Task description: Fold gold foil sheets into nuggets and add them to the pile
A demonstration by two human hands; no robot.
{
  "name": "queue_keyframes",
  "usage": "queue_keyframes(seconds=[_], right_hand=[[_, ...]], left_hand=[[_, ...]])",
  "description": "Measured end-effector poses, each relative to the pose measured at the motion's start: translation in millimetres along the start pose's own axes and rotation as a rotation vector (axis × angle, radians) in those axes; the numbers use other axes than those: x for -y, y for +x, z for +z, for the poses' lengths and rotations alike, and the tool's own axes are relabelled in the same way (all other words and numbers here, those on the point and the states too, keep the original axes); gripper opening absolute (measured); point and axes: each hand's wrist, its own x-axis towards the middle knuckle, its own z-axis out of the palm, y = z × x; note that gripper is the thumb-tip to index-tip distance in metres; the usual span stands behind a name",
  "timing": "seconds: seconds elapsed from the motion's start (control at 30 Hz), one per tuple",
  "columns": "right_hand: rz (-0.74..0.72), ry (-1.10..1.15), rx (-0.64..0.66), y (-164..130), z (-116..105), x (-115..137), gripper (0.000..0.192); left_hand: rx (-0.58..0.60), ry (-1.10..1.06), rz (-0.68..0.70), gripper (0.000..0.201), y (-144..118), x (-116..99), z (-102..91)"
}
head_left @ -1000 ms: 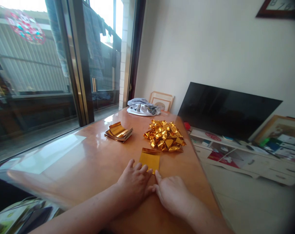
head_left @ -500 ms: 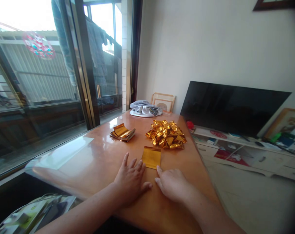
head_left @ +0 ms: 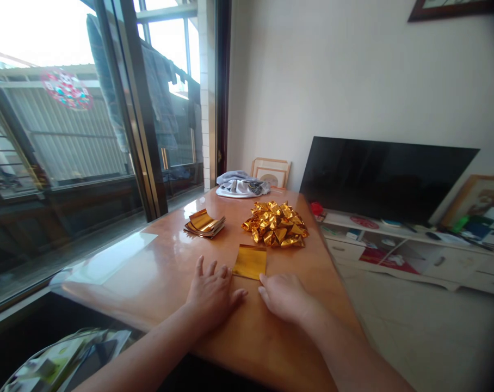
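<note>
A flat square of gold foil paper [head_left: 250, 262] lies on the wooden table [head_left: 165, 267] between my two hands. My left hand [head_left: 210, 294] rests palm down with its fingers spread, the fingertips beside the paper's left edge. At the paper's near right corner, the index fingertip of my right hand [head_left: 285, 296] touches it. The right thumb sits apart below that finger, and the other right fingers are curled and partly hidden. Beyond the paper is a pile of folded gold foil pieces [head_left: 275, 224]. To its left lies a stack of gold foil sheets [head_left: 205, 224], curling at the edges.
Folded cloth [head_left: 242, 185] lies at the table's far end, in front of a framed picture [head_left: 270, 173]. On the right stand a television [head_left: 383, 182] and a white cabinet [head_left: 345, 249]. Glass doors [head_left: 79, 147] run along the left. A basket of items [head_left: 63, 359] is at lower left.
The camera view has shifted slightly. My right thumb has moved a little closer to the index finger. The gold foil paper still lies flat, with my left hand spread beside it.
</note>
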Motion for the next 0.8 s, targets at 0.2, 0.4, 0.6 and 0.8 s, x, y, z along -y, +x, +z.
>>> queue_keyframes(seconds=[0.2, 0.4, 0.6, 0.8], right_hand=[[0.056, 0.070, -0.072, 11, 3, -6, 0.043], [0.117, 0.144, -0.127, 20, 8, -11, 0.030], [0.163, 0.170, -0.216, 22, 8, -12, 0.025], [0.145, 0.225, -0.395, 20, 8, -8, 0.023]], left_hand=[[0.044, -0.112, -0.042, 0.041, 0, 6, -5.2], [0.088, -0.256, -0.107, 0.037, 8, 14, -10.0], [0.014, -0.827, -0.232, 0.041, 22, 13, 12.2], [0.017, -1.270, -0.460, 0.053, 32, -5, 14.1]])
